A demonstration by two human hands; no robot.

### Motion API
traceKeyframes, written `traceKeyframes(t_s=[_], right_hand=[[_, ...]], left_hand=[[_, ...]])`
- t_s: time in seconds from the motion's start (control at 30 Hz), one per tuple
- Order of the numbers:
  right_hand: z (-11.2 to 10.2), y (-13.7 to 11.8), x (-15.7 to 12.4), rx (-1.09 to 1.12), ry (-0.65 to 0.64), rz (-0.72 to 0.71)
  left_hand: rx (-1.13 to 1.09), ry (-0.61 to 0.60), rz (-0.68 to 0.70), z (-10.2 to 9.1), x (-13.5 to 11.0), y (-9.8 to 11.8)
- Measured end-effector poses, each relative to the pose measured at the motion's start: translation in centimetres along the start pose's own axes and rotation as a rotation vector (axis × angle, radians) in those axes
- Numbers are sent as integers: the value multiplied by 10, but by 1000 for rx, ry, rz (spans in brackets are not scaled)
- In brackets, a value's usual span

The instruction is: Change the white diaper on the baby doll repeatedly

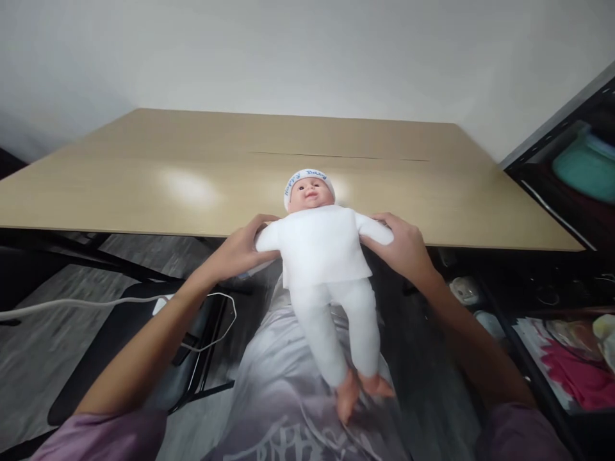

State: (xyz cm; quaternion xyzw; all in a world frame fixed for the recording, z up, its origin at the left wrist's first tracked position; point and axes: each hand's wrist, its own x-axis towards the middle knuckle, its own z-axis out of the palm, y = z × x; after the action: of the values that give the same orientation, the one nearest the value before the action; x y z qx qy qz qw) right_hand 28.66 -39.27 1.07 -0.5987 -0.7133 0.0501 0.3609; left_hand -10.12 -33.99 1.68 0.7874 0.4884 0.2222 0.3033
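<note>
A baby doll (pixel 327 250) in a white top, white trousers and a white cap with blue "Happy Baby" lettering lies face up. Its head is over the near edge of the table (pixel 240 186), and its legs and bare feet hang down in front of my shirt. My left hand (pixel 245 248) is closed around the doll's sleeved arm on the left of the view. On the other side, my right hand (pixel 398 244) grips the opposite sleeved arm. The doll's own hands are hidden within my grasp.
A black chair (pixel 106 352) stands at the lower left, with a white cable (pixel 86 303) running over it. Dark shelving at the right holds a teal container (pixel 589 163), papers and a pink item (pixel 576 374). A wall rises behind the table.
</note>
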Motion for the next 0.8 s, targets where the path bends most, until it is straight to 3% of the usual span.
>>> traceKeyframes(t_s=[0.2, 0.5, 0.63, 0.8], right_hand=[[8, 37, 27, -142, -38, -21], [26, 93, 40, -169, -63, -6], [44, 110, 75, -164, -63, -8], [67, 136, 142, -152, -117, -23]], left_hand=[[66, 18, 13, -2, 63, -20], [370, 118, 25, -18, 90, -63], [383, 67, 153, -29, 134, -96], [412, 123, 236, -39, 211, -128]])
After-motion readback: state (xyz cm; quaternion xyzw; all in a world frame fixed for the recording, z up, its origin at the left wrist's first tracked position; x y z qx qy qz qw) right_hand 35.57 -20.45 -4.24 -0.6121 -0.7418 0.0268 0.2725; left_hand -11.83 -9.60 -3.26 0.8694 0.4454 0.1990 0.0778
